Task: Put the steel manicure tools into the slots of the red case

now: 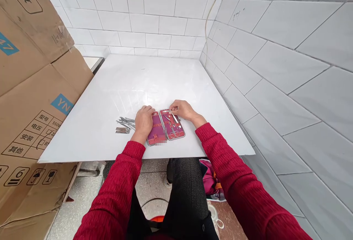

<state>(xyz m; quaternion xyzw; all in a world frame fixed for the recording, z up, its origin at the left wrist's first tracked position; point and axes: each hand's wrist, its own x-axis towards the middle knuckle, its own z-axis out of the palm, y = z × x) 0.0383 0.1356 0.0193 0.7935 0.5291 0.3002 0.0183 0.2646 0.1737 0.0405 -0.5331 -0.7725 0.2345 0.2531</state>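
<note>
A manicure case (154,131) lies unfolded on the white table, its inside purple and red with a metal rim. Small scissors (174,134) and a few slim metal tools sit in its right half. My left hand (144,122) rests on the left half's outer edge, fingers curled over the upper corner. At the top of the right half, my right hand (182,109) pinches a small silvery tool (167,111) by the case's upper edge; its exact kind is too small to tell. Left of my left hand is a pile of metal tools (127,122) beside nail clippers (122,130).
The white table (149,78) reaches back to a tiled wall (154,21). A second tiled wall (275,85) runs along the right. Tall cardboard boxes (35,96) stand against the left edge. A thin cable (207,19) hangs in the far corner, and a pink bag (211,181) lies below the table.
</note>
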